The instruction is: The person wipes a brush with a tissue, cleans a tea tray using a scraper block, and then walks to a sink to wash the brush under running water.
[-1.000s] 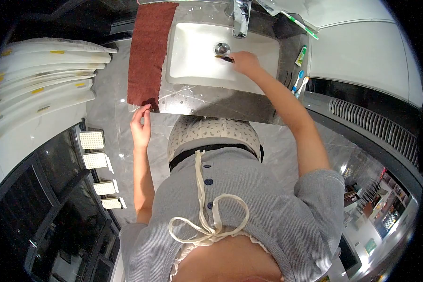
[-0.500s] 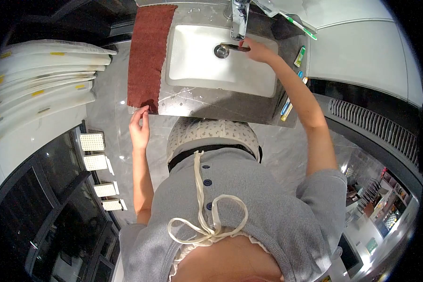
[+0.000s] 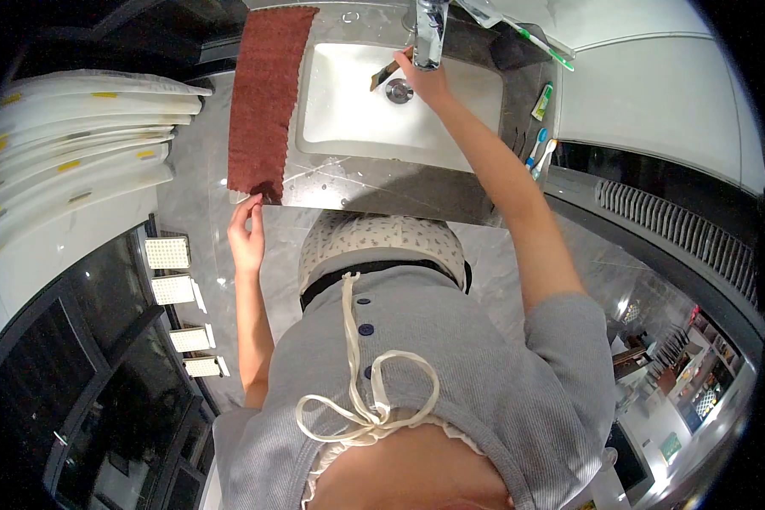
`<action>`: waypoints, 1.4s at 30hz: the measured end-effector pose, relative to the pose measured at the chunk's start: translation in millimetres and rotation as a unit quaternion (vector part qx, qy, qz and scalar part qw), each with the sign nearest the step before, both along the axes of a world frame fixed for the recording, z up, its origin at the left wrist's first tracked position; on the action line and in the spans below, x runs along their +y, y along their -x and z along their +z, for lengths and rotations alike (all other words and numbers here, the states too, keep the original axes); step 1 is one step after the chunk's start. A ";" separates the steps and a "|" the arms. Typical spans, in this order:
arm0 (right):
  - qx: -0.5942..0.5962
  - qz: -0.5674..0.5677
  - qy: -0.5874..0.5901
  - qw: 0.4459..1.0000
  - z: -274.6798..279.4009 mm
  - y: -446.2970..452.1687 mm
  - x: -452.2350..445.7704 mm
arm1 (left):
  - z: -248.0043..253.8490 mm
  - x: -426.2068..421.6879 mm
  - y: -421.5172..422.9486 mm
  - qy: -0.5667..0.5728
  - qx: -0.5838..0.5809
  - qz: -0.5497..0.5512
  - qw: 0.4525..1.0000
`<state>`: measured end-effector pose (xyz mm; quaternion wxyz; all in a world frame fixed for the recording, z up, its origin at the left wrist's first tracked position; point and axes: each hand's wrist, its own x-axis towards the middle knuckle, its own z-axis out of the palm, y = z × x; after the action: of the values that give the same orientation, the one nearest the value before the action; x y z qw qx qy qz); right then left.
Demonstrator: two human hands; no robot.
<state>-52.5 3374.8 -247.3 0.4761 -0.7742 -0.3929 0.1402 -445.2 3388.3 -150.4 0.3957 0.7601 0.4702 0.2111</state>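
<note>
My right hand is over the white sink basin, closed around a small dark brush. The brush's broad end points left, just above and left of the metal drain. Part of its handle is hidden in my fingers, which are beside the chrome faucet. A reddish-brown cloth lies flat along the counter left of the basin. My left hand has its fingertips pinched at the cloth's near edge, by the counter's front.
On the counter's right side lie a green-and-white tube and toothbrushes. A green toothbrush rests farther back. Water drops dot the grey counter. White plastic-like sheets hang at the left.
My right hand has moved left across the basin with the brush, which now tilts down to the left beside the drain. My left hand stays at the cloth's near edge.
</note>
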 end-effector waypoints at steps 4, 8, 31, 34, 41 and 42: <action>-0.106 -0.001 -0.007 0.994 22.8 17.2 5.9 | 2.8 -2.3 -0.3 0.001 0.001 0.003 1.000; -0.180 0.012 0.000 0.984 23.2 15.3 13.4 | 4.7 -3.6 -1.9 -0.006 0.005 0.005 1.000; -0.088 0.179 0.166 0.966 12.5 11.7 7.0 | 1.6 -8.6 -5.9 0.000 0.009 0.007 1.000; -0.045 0.217 0.189 0.957 24.0 5.9 9.1 | 0.0 -8.4 -4.8 0.000 0.006 0.008 1.000; -0.053 0.079 0.095 0.991 -13.7 -18.0 -2.7 | -0.5 -10.1 -2.4 0.004 0.015 0.009 1.000; -0.067 0.059 0.111 0.990 -9.8 -18.0 -5.3 | 0.0 -10.6 -2.9 0.006 0.018 0.012 1.000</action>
<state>-34.5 3369.5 -257.1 0.3507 -0.8055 -0.4506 0.1588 -442.3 3377.6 -150.4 0.3894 0.7556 0.4875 0.1994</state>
